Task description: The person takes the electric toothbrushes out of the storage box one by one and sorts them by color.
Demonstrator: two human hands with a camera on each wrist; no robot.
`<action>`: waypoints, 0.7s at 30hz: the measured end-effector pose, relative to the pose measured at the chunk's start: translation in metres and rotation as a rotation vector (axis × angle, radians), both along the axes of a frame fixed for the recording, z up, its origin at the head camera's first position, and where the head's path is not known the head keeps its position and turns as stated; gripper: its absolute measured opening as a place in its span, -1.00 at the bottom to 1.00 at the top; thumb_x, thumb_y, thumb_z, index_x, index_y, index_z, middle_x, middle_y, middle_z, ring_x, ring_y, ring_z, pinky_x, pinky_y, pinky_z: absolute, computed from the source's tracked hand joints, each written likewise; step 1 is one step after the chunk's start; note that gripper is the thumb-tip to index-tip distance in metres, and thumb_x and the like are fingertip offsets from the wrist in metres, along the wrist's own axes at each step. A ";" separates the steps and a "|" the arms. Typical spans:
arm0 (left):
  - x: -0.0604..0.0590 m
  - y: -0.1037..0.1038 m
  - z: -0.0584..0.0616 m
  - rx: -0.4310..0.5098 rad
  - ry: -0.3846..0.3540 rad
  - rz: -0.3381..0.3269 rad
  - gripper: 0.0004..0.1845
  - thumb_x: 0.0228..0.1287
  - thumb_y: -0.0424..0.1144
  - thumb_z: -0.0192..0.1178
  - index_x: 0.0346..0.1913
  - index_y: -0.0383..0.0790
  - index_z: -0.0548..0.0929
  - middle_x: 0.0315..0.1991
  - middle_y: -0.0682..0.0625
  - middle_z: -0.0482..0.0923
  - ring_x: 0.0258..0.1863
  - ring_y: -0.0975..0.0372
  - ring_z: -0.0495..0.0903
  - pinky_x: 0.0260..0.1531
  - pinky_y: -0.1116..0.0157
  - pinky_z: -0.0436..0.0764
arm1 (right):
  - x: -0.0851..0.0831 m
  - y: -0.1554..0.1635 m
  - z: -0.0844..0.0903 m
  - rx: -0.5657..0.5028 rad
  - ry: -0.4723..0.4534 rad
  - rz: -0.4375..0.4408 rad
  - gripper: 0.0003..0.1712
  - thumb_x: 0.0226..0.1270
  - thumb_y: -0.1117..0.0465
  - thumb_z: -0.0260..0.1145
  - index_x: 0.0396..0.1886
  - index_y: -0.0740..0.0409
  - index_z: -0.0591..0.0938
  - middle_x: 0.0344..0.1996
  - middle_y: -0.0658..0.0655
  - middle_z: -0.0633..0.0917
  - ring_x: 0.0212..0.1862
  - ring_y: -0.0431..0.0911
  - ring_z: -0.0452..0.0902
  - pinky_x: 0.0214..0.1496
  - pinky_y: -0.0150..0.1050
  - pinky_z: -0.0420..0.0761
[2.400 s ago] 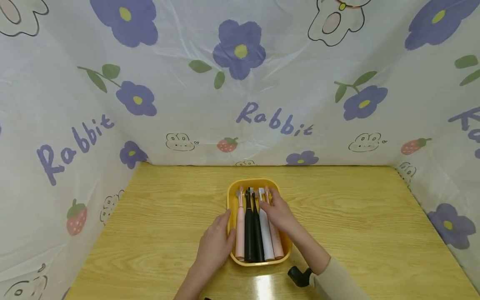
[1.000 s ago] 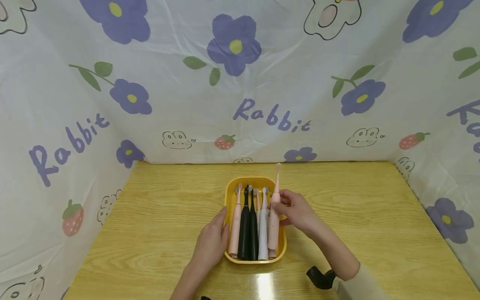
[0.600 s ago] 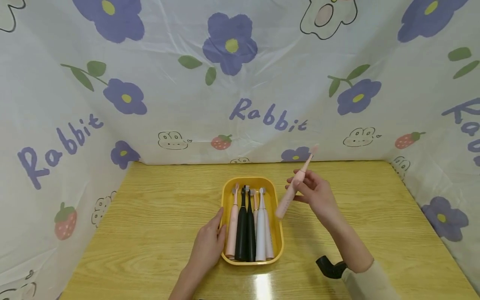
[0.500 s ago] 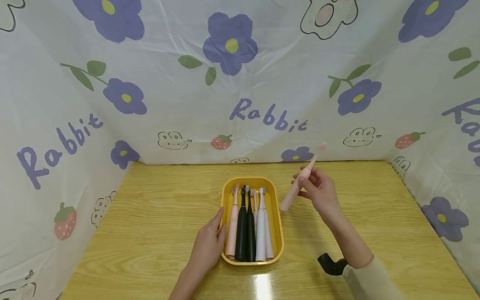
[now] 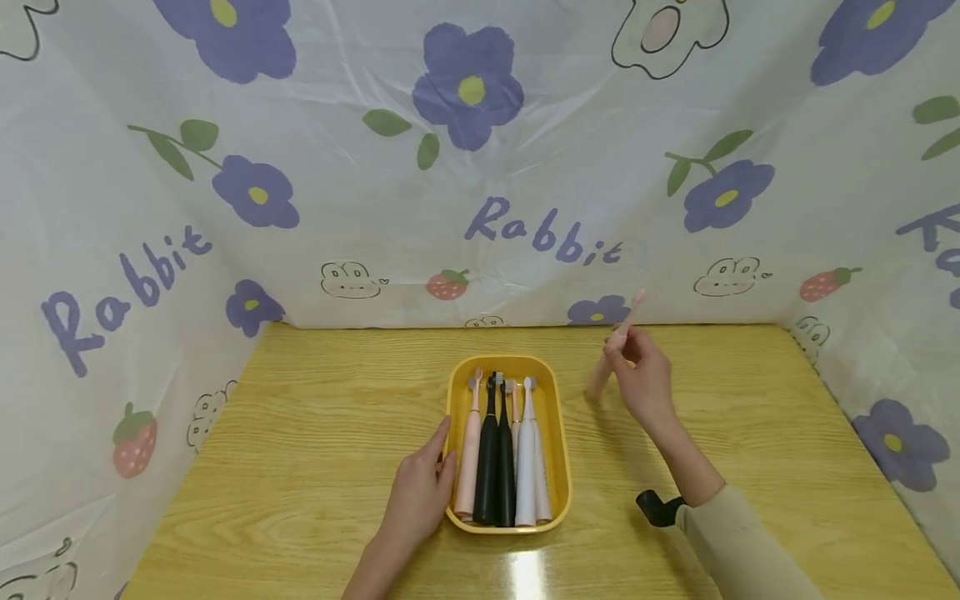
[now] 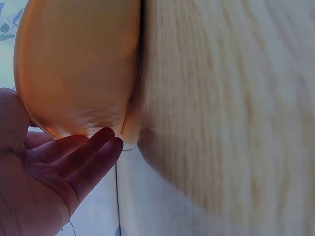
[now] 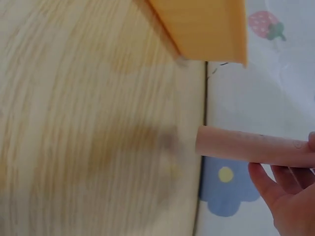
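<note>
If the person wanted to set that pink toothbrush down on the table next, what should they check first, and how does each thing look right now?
1. Grip on the pink toothbrush: the right hand holds it near its upper part. Ok.
2. Toothbrush clear of the yellow tray: it is to the tray's right, apart from it. Ok.
3. Wooden table right of the tray: bare wood there. Ok.
4. Tray steadied: the left hand rests against its left side, fingers straight. Ok.
5. Toothbrushes left in the tray: lying side by side, heads away from the person. Ok.
6. Toothbrush's lower end touching the table: cannot tell, blurred.
</note>
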State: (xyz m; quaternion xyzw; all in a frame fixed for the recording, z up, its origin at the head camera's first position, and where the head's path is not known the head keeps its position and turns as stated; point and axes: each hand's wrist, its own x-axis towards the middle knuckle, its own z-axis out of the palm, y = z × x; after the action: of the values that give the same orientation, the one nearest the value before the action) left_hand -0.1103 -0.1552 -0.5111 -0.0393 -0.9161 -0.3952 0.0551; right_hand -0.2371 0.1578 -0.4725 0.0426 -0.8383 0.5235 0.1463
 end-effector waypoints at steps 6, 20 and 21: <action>0.001 0.000 0.002 0.017 -0.011 0.002 -0.45 0.50 -0.35 0.17 0.48 -0.38 0.39 -0.57 0.11 0.36 -0.62 0.34 0.33 -0.63 0.37 0.43 | -0.008 -0.005 -0.014 0.016 0.053 0.005 -0.64 0.52 0.36 0.26 0.23 0.36 0.55 0.02 0.35 0.67 0.09 0.22 0.64 0.06 0.14 0.65; 0.001 0.000 0.004 0.021 -0.004 0.004 -0.45 0.50 -0.36 0.17 0.48 -0.37 0.40 -0.55 0.12 0.39 -0.60 0.35 0.34 -0.60 0.38 0.44 | -0.015 -0.008 -0.023 0.044 0.084 0.025 -0.63 0.51 0.39 0.26 0.24 0.39 0.53 0.01 0.35 0.65 0.12 0.23 0.62 0.05 0.12 0.66; 0.002 0.000 0.004 0.021 0.000 0.001 -0.45 0.50 -0.37 0.17 0.48 -0.38 0.40 -0.55 0.12 0.39 -0.60 0.35 0.34 -0.61 0.38 0.44 | -0.016 -0.009 -0.023 0.044 0.080 0.027 -0.63 0.51 0.39 0.26 0.24 0.39 0.53 0.01 0.35 0.65 0.12 0.23 0.62 0.06 0.11 0.66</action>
State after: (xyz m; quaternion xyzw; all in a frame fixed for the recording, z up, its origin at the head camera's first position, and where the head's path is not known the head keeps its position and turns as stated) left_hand -0.1087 -0.1550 -0.5073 -0.0381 -0.9120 -0.4046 0.0555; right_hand -0.2527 0.1491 -0.4957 0.0782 -0.8424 0.5048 0.1715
